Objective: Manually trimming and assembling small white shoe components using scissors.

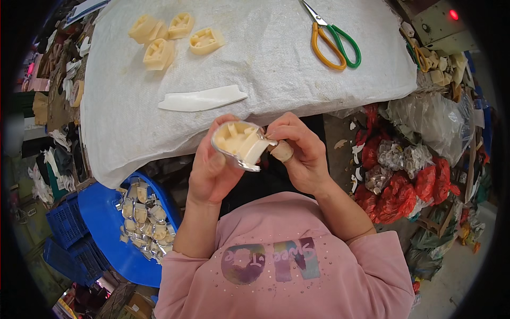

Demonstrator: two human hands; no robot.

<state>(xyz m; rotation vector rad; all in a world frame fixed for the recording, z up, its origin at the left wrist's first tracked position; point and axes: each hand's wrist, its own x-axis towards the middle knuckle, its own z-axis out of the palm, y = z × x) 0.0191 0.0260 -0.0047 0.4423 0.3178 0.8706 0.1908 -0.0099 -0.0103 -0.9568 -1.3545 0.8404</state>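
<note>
My left hand (207, 173) is closed around a cream plastic shoe heel (236, 139), its hollow ribbed side facing up. A shiny silver covering (217, 139) runs around the outside of the heel, with loose ends sticking out at its right side. My right hand (302, 151) pinches at one of these ends, beside the heel. A beige wrap (282, 151) covers the tip of a digit on that hand. Beyond my hands, a curved white strip (203, 99) lies on the white sheet-covered table (276, 80).
Several bare cream heels (206, 41) stand at the table's far left. Scissors (332, 45) with orange and green handles lie far right. A blue tub (101, 212) at lower left holds several silver-covered heels (142, 212). Red plastic bags (393, 194) lie on the right.
</note>
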